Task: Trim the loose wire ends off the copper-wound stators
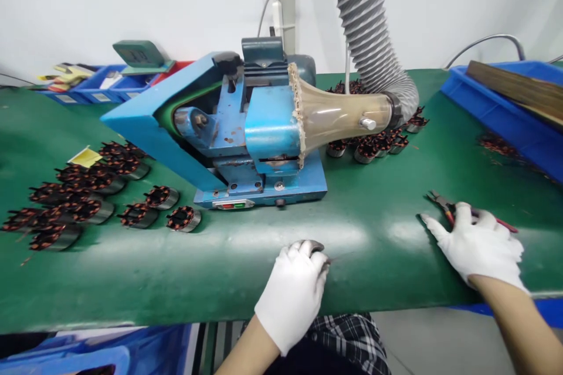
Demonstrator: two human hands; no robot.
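Red-handled pliers, pointing away-left, lay under my spread right hand; my farther left hand gripped grey part, mostly hidden.

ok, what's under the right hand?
Red-handled pliers: the metal head and parts of the handles show past the gloved right hand. The rest of the handles is covered; so is anything beneath the palm.

White gloves, red-handled pliers, green tabletop, black-and-white plaid cloth

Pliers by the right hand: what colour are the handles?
Mostly red handles, in the head view.
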